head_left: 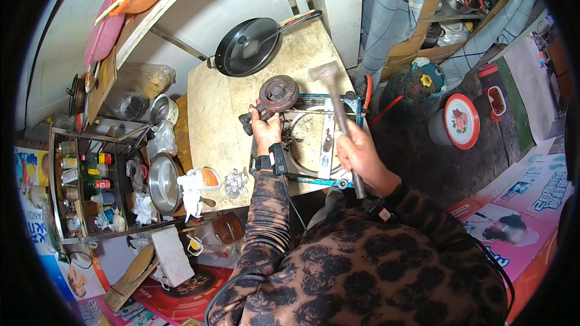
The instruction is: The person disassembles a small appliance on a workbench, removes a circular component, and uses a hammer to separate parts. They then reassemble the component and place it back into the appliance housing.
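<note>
My left hand [266,131] grips the pipe end of a round, rusty gas burner [279,93], its ringed head held out over the table. My right hand [360,152] is wrapped round the handle of a hammer [338,101]. The hammer head is raised to the right of the burner, apart from it and slightly blurred. Beneath both hands lies a gas stove frame [312,180] with blue edges, a large round opening and a metal strip across it. Part of the frame is hidden by my right hand and the hammer.
A lidded black frying pan [246,47] stands at the table's [226,98] far side. A white bottle [206,178] and crumpled plastic are at its left edge. A shelf rack [54,190] stands left; a gas cylinder [417,84] and a bucket with a red-rimmed lid [474,122] are right.
</note>
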Tool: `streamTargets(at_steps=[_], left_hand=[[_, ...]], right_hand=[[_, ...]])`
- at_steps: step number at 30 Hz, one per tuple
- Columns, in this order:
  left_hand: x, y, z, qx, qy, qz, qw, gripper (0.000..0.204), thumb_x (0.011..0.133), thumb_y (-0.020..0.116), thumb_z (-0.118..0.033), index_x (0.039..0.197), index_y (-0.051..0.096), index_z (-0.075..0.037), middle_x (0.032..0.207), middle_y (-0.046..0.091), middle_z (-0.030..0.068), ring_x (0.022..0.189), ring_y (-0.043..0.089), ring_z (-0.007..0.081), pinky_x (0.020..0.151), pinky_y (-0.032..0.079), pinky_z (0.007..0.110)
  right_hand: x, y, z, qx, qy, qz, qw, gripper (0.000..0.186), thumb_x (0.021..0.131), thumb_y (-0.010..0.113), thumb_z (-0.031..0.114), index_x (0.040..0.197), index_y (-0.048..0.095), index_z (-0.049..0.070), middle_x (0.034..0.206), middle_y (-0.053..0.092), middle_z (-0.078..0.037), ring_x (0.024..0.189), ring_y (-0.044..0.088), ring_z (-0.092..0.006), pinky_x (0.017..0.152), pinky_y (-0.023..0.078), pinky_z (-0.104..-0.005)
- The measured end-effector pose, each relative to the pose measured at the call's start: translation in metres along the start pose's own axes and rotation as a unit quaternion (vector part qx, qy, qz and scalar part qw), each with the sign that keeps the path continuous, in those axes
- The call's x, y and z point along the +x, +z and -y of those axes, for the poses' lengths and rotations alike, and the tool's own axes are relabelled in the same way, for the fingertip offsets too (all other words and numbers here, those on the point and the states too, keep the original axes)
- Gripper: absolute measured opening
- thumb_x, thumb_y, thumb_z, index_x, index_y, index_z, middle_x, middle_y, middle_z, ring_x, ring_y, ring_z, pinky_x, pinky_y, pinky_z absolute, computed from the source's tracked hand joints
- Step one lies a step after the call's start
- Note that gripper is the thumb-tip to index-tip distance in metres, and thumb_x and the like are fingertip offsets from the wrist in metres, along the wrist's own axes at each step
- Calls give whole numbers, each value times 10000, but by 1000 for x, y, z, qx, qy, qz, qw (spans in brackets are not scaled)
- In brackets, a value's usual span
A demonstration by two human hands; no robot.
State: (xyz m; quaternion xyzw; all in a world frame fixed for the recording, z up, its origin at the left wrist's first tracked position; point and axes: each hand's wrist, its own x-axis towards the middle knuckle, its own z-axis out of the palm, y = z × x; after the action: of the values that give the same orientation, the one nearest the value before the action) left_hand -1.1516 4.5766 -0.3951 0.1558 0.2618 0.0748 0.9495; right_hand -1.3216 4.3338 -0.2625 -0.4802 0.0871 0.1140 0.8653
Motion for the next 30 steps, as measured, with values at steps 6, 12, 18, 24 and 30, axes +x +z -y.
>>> streamTargets(at_steps=[6,12,18,24,30], left_hand=[[-1,-1,4,10,-40,15,999,231,1033,501,-298,1253,522,-228,1280,626,9,1245,530,241,1122,263,585],[-3,1,1,-41,-7,-25,999,187,1044,475,-290,1199,551,-217,1275,629,19,1253,537,257,1140,264,594],[4,1,0,-78,-18,-46,996,189,1043,480,-278,1198,558,-202,1263,637,33,1258,534,257,1147,263,582],[-3,-8,-12,-41,-26,-19,999,211,1018,539,-261,1194,584,-154,1249,647,52,1231,557,243,1124,327,566],[-7,-6,-8,-57,-39,23,997,234,1014,545,-247,1217,586,-137,1248,646,66,1213,568,252,1112,357,561]], right_hand=[[-3,20,-12,-49,33,-1,998,322,997,517,114,1306,446,57,599,445,34,410,411,-62,364,339,-243],[3,8,-6,-38,-30,-30,998,152,1016,478,103,1166,460,86,617,430,44,418,409,-50,369,348,-229],[-6,22,-14,-58,14,15,998,266,1002,508,118,1255,452,55,614,441,39,405,408,-54,358,346,-245],[18,-3,14,-54,-19,-14,998,392,1041,449,162,1410,371,55,572,384,43,395,378,-57,385,355,-226],[24,-1,25,-48,77,59,994,315,1033,450,169,1324,400,59,600,394,41,408,376,-55,390,355,-225]])
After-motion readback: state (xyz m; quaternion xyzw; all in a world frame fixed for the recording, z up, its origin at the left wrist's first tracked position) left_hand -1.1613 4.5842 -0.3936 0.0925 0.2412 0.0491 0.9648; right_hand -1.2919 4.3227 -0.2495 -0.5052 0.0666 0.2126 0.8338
